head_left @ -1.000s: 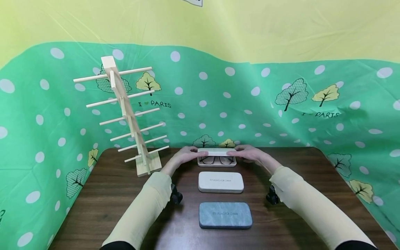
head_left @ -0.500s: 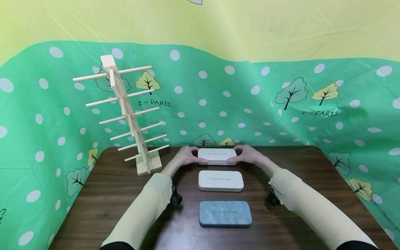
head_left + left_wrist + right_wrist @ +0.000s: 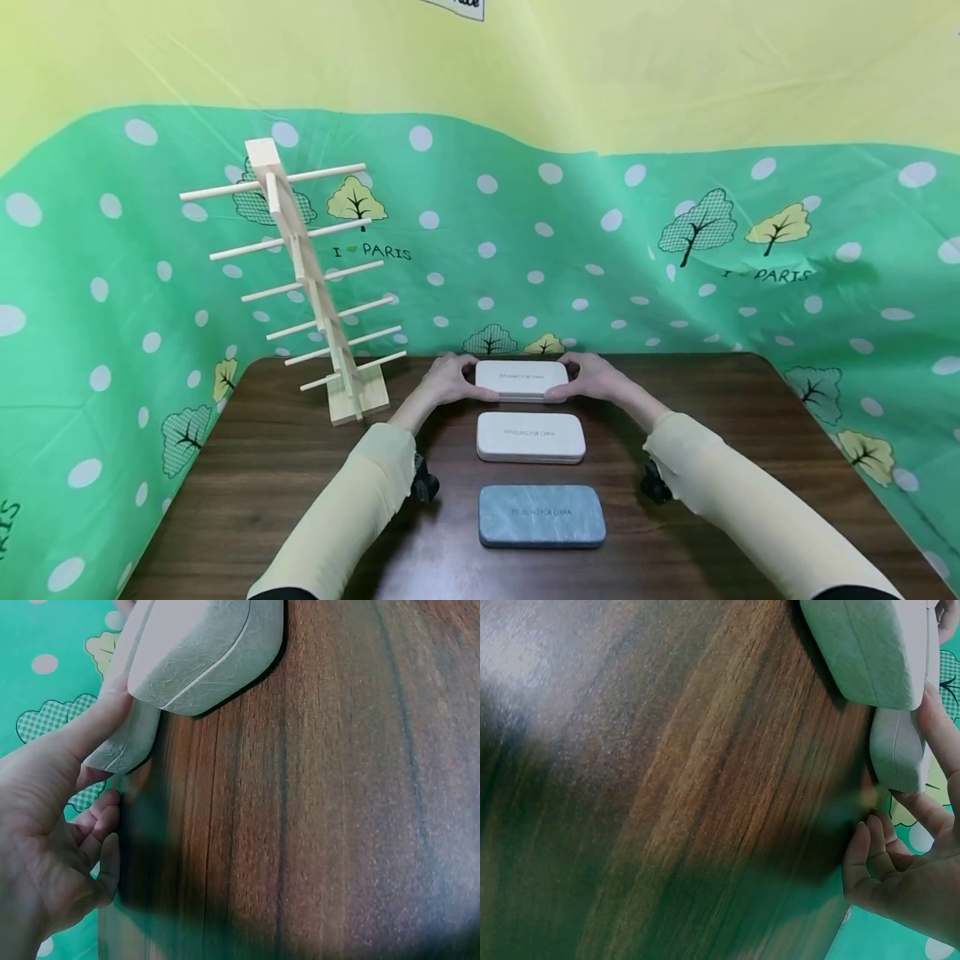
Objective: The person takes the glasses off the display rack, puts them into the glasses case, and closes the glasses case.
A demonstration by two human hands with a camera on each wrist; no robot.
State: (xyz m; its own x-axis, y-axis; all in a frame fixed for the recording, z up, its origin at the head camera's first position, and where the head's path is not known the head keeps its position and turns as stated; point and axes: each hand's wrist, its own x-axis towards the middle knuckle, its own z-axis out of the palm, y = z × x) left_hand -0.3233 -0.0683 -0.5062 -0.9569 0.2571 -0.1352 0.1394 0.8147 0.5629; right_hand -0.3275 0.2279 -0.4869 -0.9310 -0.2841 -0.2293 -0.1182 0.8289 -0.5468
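Observation:
Farthest back on the table lies a white glasses case (image 3: 522, 377), its lid down, with small lettering on top. My left hand (image 3: 450, 380) grips its left end, thumb at the front edge and forefinger behind. At the opposite end my right hand (image 3: 594, 377) holds it the same way. In the left wrist view, the other fingers of the left hand (image 3: 45, 840) curl loosely beside the far case (image 3: 139, 742). The right wrist view has the right hand's (image 3: 922, 877) thumb and forefinger at the far case's end (image 3: 896, 754). Glasses inside are hidden.
A second white glasses case (image 3: 530, 436) lies just in front, and a blue glasses case (image 3: 542, 516) nearest me, both closed. A pale wooden rack (image 3: 318, 292) with several pegs stands at the back left of the brown table (image 3: 285, 492). Patterned cloth (image 3: 600, 250) hangs behind.
The far case was partly raised at the lid one second ago, with black-framed glasses visible inside. Its lid has come down and hides them. Both hands remain at its ends.

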